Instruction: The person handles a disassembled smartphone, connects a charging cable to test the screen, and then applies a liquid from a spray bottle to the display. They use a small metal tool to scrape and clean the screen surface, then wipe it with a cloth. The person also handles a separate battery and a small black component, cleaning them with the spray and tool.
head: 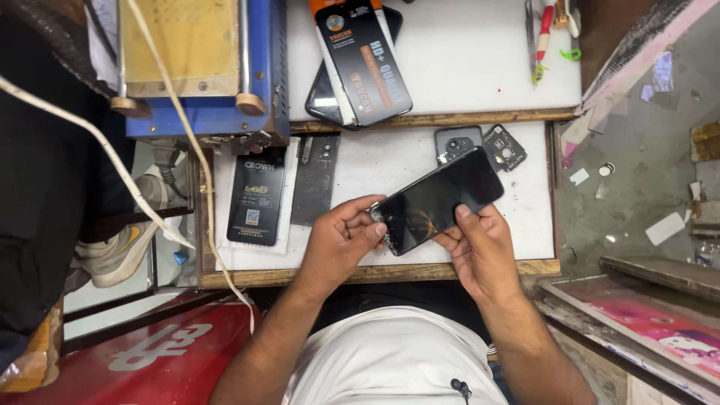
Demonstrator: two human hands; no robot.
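At the far left of the frame a pale cord (90,135) runs down across a dark area, and a shoe (112,251) shows below it beside a red surface (150,352) at the lower left. In the upper left sits a blue machine (202,67) with a tan plate on top. Just right of it, on the white worktable (375,161), lie a flat black box (256,196) and a dark back cover (316,180) side by side.

Near the centre, the left hand (337,244) is curled partly closed, thumb on top and fingertips underneath, pinching the lower left end of a black phone (435,200). That end of the glass looks cracked and chipped. The phone is held just above the table's front edge, screen up, with its long axis running from lower left to upper right.

The right hand (480,255) comes from the lower right, also half closed, with its thumb resting on the screen near the long lower edge and its fingers behind. Both hands touch the phone; the left has the short end, the right the long side, so the free end points away to the upper right.

Beyond that free end lie small camera frame parts (480,144). At the top centre a black-and-orange package (362,60) rests on another phone, and tools (547,30) stand at the upper right.
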